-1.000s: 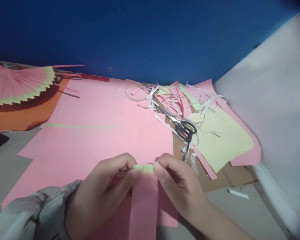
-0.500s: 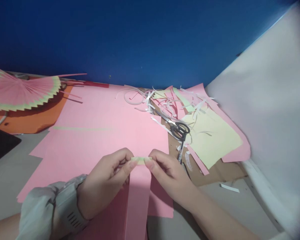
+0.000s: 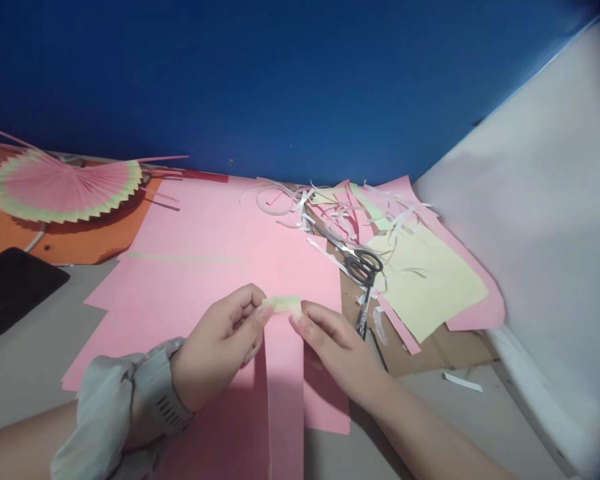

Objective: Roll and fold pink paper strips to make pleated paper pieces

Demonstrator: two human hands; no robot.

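Note:
A long folded strip of pink paper (image 3: 286,393) with a pale green and yellow end runs toward me between both hands. My left hand (image 3: 230,337) pinches the left corner of that end between thumb and fingers. At the right edge, just below the green band, my right hand (image 3: 337,343) has its thumb and curled fingers closed on the strip. Beneath them lie large overlapping sheets of pink paper (image 3: 200,283), one crossed by a thin green line. A scrunchie and a watch band circle my left wrist.
Black-handled scissors (image 3: 364,265) lie among paper scraps (image 3: 343,217) right of the pink sheets. Further right is a yellow sheet (image 3: 430,283). A pleated paper fan (image 3: 70,187) sits over orange material (image 3: 80,243), near a dark flat object (image 3: 20,293). A blue wall (image 3: 290,87) stands behind.
Both hands have raised the green end of the strip slightly, showing more of its band. My right fingers sit lower on its edge. The whole view has shifted left, bringing the fan further in.

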